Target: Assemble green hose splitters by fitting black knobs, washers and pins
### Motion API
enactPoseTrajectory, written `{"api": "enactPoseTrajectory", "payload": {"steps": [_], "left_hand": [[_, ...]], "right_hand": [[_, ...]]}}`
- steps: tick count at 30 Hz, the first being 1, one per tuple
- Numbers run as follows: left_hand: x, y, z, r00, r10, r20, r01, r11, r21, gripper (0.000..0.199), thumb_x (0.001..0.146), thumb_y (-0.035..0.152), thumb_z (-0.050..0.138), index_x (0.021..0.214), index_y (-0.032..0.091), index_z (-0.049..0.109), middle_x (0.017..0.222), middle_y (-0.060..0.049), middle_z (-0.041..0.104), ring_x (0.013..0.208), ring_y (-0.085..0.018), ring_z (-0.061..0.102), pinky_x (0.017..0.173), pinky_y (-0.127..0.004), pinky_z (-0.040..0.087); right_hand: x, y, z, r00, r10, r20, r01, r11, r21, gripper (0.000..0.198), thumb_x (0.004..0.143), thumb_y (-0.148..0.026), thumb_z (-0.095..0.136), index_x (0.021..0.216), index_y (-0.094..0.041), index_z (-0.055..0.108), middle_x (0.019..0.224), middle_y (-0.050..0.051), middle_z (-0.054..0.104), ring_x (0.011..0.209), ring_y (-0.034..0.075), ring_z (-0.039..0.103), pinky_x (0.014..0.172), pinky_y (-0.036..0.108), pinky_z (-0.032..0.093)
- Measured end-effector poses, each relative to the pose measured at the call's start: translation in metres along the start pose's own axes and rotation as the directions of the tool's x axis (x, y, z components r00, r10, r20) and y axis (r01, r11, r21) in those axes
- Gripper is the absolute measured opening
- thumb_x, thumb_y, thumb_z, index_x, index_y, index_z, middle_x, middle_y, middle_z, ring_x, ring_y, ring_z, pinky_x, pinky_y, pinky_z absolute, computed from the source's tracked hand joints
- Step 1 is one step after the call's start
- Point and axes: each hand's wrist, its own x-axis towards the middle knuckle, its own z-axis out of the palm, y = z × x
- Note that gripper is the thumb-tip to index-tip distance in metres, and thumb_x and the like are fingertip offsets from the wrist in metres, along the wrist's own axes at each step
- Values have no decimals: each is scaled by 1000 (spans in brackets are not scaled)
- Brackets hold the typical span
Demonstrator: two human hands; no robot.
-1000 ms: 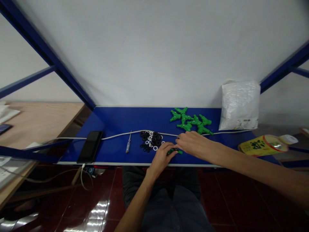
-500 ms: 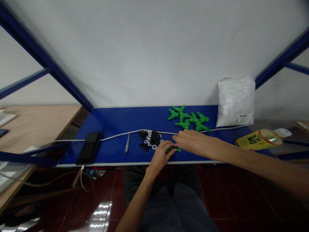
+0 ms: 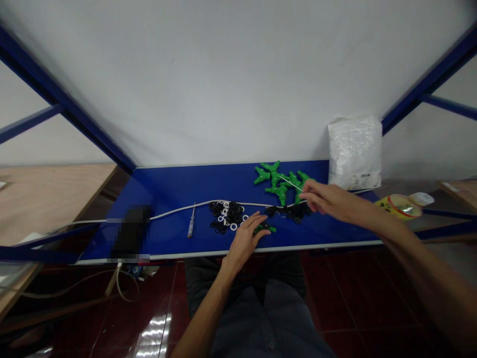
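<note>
My left hand [image 3: 245, 233] rests on the blue tabletop, closed around a green plastic hose fitting [image 3: 273, 229] with a dark part near its middle. My right hand [image 3: 323, 198] is raised over the right part of the table. It grips a tool with a thin, straight metal shaft [image 3: 292, 184], which points up and left over green Y-shaped fittings [image 3: 278, 193]; its handle is hidden in the fingers. Below the right hand lie small black parts [image 3: 296, 211]. Beside my left hand is a pile of black and white rings [image 3: 227, 214].
A small screwdriver [image 3: 192, 223] with a clear handle lies left of the rings. A white cable [image 3: 175, 211] crosses the tabletop [image 3: 164, 184]. At the left is a pixelated dark device [image 3: 131, 233]. A white plastic package [image 3: 354, 151] and a yellow-labelled bottle [image 3: 400, 206] stand right.
My right hand has moved away from my left hand, up and right, and now shows a thin metal-shafted tool. Small black parts came into view. My left hand stays on the fitting.
</note>
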Motion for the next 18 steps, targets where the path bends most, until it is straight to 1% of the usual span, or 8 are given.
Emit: {"api": "enactPoseTrajectory", "payload": {"steps": [1, 3, 6, 8, 10, 13, 15, 18], "left_hand": [[0, 1, -1, 1000, -9, -12, 9, 1000, 12, 44, 94, 32, 68, 138, 30, 58, 142, -6, 63, 141, -24, 52, 118, -46, 44], [-3, 5, -3, 998, -24, -64, 27, 999, 47, 48, 93, 34, 70, 139, 30, 56, 143, -7, 61, 139, -25, 54, 118, -46, 44], [-12, 10, -10, 986, -49, -158, 66, 993, 102, 43, 93, 36, 69, 135, 28, 59, 134, -8, 62, 128, -25, 60, 113, -44, 49], [-20, 13, -15, 977, -69, -202, 97, 987, 131, 39, 94, 36, 69, 131, 29, 61, 128, -8, 63, 122, -25, 63, 108, -43, 52], [-29, 14, -18, 972, -85, -221, 121, 980, 155, 38, 94, 35, 69, 130, 29, 61, 126, -8, 63, 119, -25, 63, 106, -43, 53], [-39, 14, -19, 971, -95, -221, 138, 973, 187, 40, 93, 34, 69, 132, 29, 59, 127, -8, 61, 119, -24, 63, 105, -43, 53], [-44, 14, -18, 972, -99, -213, 142, 969, 200, 43, 92, 33, 71, 133, 29, 57, 127, -7, 61, 119, -24, 63, 106, -43, 53], [-48, 13, -13, 973, -123, -196, 164, 964, 211, 47, 90, 32, 74, 133, 29, 56, 127, -8, 62, 118, -26, 63, 105, -44, 53]], "right_hand": [[-7, 7, 13, 999, 21, -25, -19, 997, 79, 25, 100, -41, 41, 87, -24, 53, 67, 0, 65, 58, 16, 62, 60, 28, 45], [-14, 17, 49, 995, 45, -84, -32, 989, 144, 26, 100, -35, 36, 86, -23, 54, 72, 1, 66, 61, 15, 63, 62, 27, 48], [-8, 23, 102, 978, 101, -185, -81, 990, 115, 19, 94, -27, 43, 97, -20, 60, 74, 0, 65, 63, 15, 62, 63, 27, 49], [4, 23, 126, 964, 117, -238, -98, 991, 90, 19, 92, -29, 52, 101, -18, 64, 74, 0, 63, 66, 17, 62, 67, 29, 51], [18, 23, 139, 954, 109, -280, -96, 994, 57, 23, 92, -30, 57, 107, -16, 66, 80, 2, 64, 73, 19, 65, 74, 31, 53], [33, 24, 147, 949, 63, -309, -68, 998, -5, 27, 94, -28, 57, 116, -16, 67, 98, 9, 66, 87, 21, 67, 83, 36, 54], [39, 24, 149, 955, 26, -297, -41, 998, -47, 24, 95, -25, 55, 113, -17, 69, 103, 10, 65, 88, 22, 67, 84, 37, 55], [42, 24, 150, 965, -13, -260, -9, 996, -85, 20, 96, -19, 53, 104, -18, 72, 100, 9, 63, 83, 21, 66, 80, 34, 55]]}}
